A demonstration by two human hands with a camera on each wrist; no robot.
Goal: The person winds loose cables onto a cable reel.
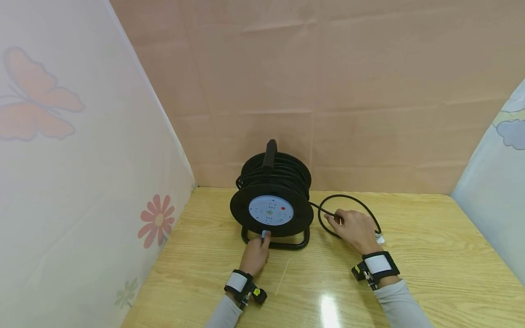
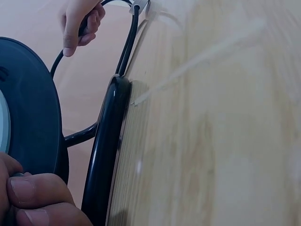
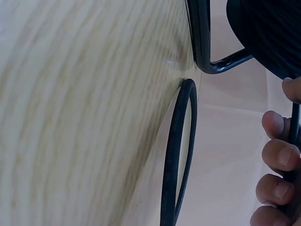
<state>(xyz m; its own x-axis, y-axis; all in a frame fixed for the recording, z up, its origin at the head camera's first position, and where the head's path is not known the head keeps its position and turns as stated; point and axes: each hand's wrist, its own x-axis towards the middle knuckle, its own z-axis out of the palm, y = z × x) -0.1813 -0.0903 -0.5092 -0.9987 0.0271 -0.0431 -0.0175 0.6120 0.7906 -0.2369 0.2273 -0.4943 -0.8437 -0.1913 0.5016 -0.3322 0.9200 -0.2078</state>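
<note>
A black cable reel (image 1: 235, 205) stands on its tubular frame (image 1: 287, 246), with a white socket panel (image 1: 258, 212) on its front disc and black cable wound behind. My left hand (image 1: 255, 255) grips a small light-blue knob (image 1: 264, 233) at the disc's lower rim; its fingers curl in at the lower left of the left wrist view. From the reel's right side the cable (image 1: 317, 206) runs to my right hand (image 1: 356, 230), whose fingers (image 3: 277, 155) curl round it in the right wrist view. The loose cable makes a loop (image 1: 344, 196) around and behind that hand.
A white plug end (image 1: 380, 238) lies on the wooden table (image 1: 434, 255) just right of my right hand. The reel's carrying handle (image 1: 269, 157) rises above the wound cable. A brown covering (image 1: 369, 91) backs the table, and a patterned sheet (image 1: 102, 159) borders its left.
</note>
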